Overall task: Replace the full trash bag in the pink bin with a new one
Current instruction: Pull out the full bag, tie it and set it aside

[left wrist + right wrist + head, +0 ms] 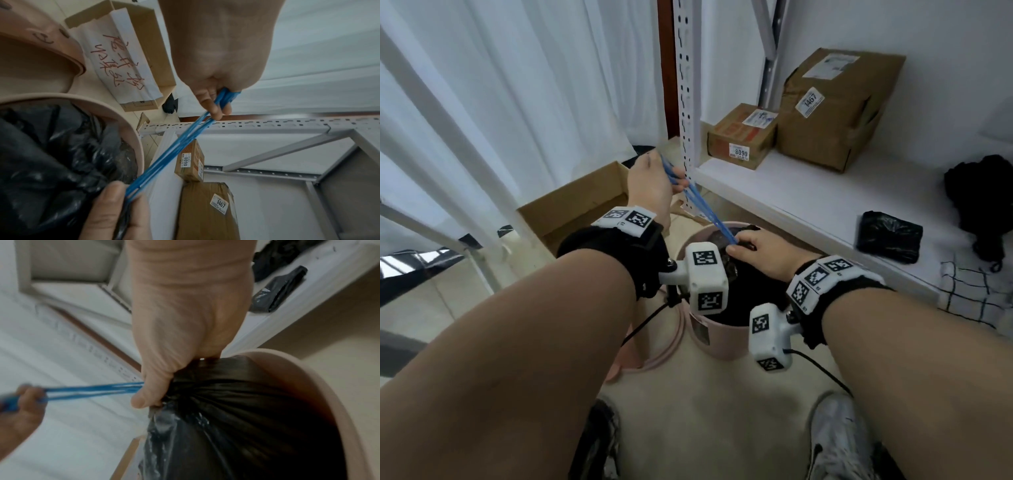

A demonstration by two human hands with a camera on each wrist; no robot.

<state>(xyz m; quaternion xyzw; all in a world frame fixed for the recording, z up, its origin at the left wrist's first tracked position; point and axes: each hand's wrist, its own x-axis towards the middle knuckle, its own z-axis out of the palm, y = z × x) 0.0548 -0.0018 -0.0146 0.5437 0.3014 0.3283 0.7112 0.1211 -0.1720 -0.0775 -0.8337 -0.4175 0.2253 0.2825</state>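
The pink bin (717,344) stands on the floor between my arms, holding a full black trash bag (751,291). My right hand (760,248) grips the gathered neck of the bag (197,386) at the bin's far rim. Blue drawstrings (702,205) run taut from that neck up and left to my left hand (654,181), which holds them in curled fingers (216,105). A folded black new bag (888,236) lies on the white shelf to the right.
A white shelf (808,192) carries two cardboard parcels (835,106) and a dark cloth (983,195). Its perforated metal post (686,102) stands right behind the strings. An open cardboard box (582,205) sits on the floor left, before white curtains. My shoes (839,438) are below.
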